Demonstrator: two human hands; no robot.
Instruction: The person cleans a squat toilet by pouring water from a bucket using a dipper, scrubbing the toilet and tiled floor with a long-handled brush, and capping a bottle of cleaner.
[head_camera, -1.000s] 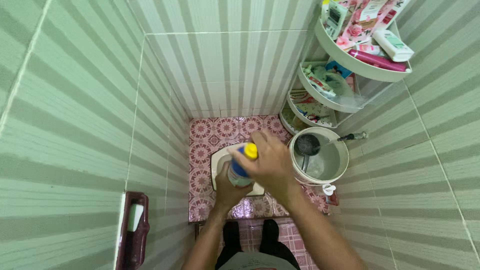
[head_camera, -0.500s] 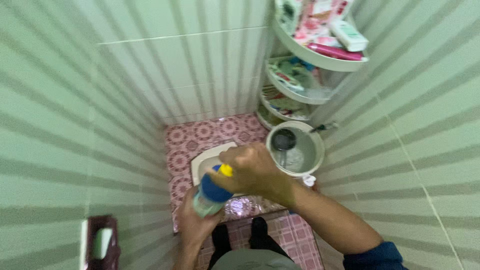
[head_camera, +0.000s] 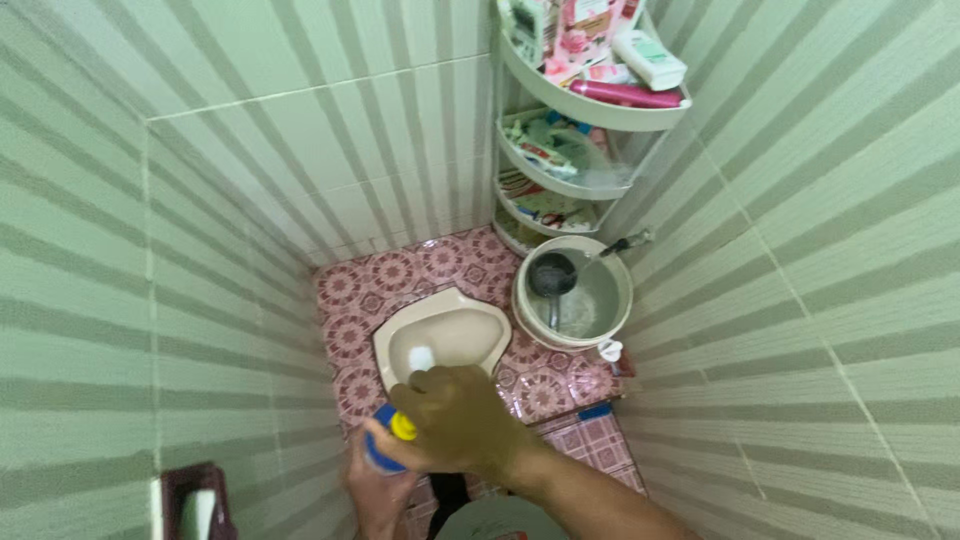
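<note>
Your left hand (head_camera: 375, 490) grips the blue bottle (head_camera: 378, 450), low centre; right hand (head_camera: 455, 420) clenches over its yellow cap (head_camera: 403, 427), apparently tilted up-right toward squat toilet (head_camera: 440, 335).

You see the pink patterned floor (head_camera: 440, 262) at frame centre, carrying a cream squat toilet pan (head_camera: 442, 335); just right of it stands a white bucket (head_camera: 573, 298), touching the corner shelf (head_camera: 590, 110) base.

Both hands (head_camera: 430, 440) grip blue bottle (head_camera: 383, 447) above squat toilet (head_camera: 443, 337).
</note>
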